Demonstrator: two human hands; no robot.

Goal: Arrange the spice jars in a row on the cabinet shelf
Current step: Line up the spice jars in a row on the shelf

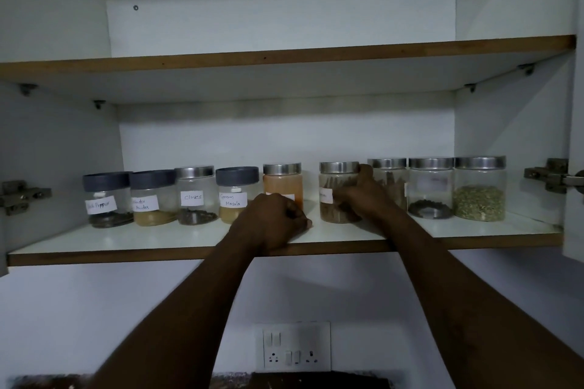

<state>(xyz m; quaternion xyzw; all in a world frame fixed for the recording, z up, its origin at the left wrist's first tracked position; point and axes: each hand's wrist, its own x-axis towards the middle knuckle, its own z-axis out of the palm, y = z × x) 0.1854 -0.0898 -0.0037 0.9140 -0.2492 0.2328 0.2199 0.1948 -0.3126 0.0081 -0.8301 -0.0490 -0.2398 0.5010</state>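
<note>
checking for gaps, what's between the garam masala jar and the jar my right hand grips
Head view: the orange powder jar, then a bare strip of shelf before the gripped jar.

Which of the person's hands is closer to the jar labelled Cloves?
Left. The left hand rests curled on the shelf, in front of the orange jar, two jars right of the Cloves jar. The right hand is farther right, gripping the stick-filled jar.

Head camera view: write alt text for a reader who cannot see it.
A person's right hand grips a steel-lidded spice jar in a row of nine on a white cabinet shelf. The left hand rests curled on the shelf.
</note>
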